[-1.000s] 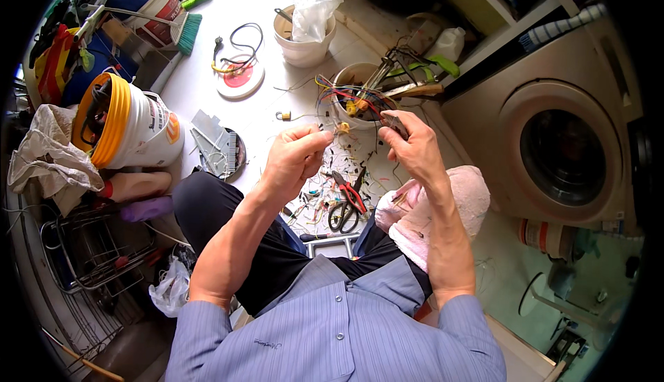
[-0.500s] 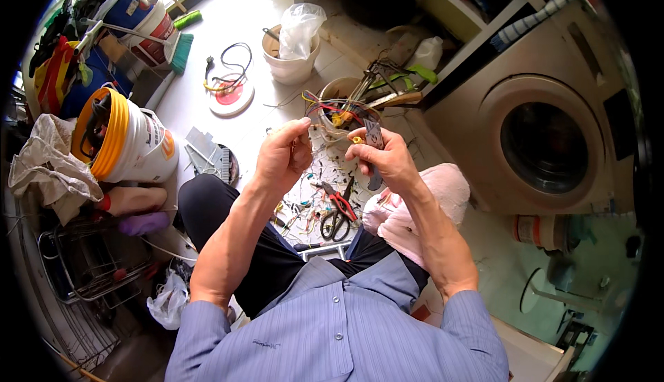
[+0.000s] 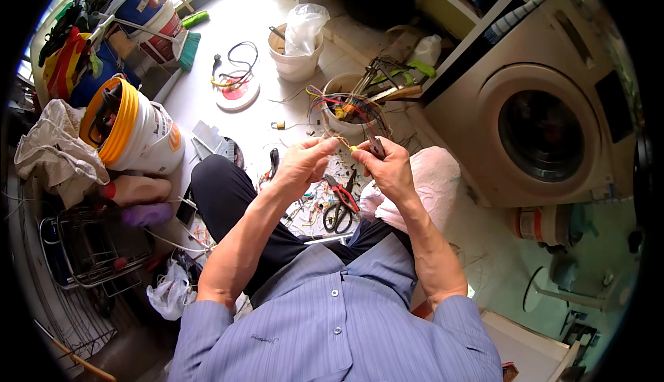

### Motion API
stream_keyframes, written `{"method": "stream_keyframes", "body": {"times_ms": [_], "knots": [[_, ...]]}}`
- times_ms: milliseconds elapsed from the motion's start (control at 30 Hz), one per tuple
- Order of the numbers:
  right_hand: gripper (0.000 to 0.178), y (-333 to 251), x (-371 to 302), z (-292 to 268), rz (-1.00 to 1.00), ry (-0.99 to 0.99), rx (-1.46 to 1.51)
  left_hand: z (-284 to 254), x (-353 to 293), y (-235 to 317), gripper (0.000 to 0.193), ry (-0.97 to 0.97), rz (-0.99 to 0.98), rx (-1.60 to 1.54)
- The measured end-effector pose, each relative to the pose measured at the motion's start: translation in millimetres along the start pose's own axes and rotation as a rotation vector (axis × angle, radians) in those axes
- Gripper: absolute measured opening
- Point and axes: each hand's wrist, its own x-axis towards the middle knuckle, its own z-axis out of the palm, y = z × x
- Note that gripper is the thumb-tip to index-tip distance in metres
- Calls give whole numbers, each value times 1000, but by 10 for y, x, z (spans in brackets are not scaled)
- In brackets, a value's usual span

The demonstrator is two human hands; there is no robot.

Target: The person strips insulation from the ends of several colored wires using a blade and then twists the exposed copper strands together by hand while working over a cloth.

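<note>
So both hands are up in front of the chest, pinching a thin wire point(image 3: 344, 145) with a yellow end between them, just this side of the wire-filled tub point(image 3: 346, 105). The left hand point(image 3: 302, 164) has thumb and fingers closed on one end of the wire. The right hand point(image 3: 389, 167) is closed around a small dark tool point(image 3: 377, 148), pliers or cutters by the look of it, with its tip right at the yellow bit; can't tell if the tool's tip is actually biting the wire.

That tub is a pale round one stuffed with red, yellow and dark wires plus a wooden-handled tool sticking out. Nearer the person than the tub, on the floor under the hands, there's a pair of red-handled pliers point(image 3: 340, 205) and a scatter of small wire offcuts. Right of the tub sits a front-loading washing machine point(image 3: 546, 129), grey with a dark round door. Beyond the tub is a white bucket point(image 3: 295, 64) with a clear plastic bag in it. Left of that, a white round plate point(image 3: 237, 93) with a red middle and a coil of black cable on top. Far left of the tub, a white paint-type bucket point(image 3: 142, 133) lies tipped, with a printed label on its side and an orange rim.
</note>
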Motion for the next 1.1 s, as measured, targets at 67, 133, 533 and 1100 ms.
{"method": "stream_keyframes", "body": {"times_ms": [67, 133, 533, 1100], "knots": [[13, 18, -23, 46, -9, -50, 43, 38, -11, -42, 26, -39, -22, 26], [15, 11, -33, 85, -13, -88, 86, 92, -21, -63, 26, -40, -24, -4], [10, 14, -43, 53, -96, 121, -122, 219, -27, -313, 15, 144, 116, -241], [15, -53, -313, 138, 71, 212, 62, 371, -216, -381, 18, 316, 333, 38]]}}
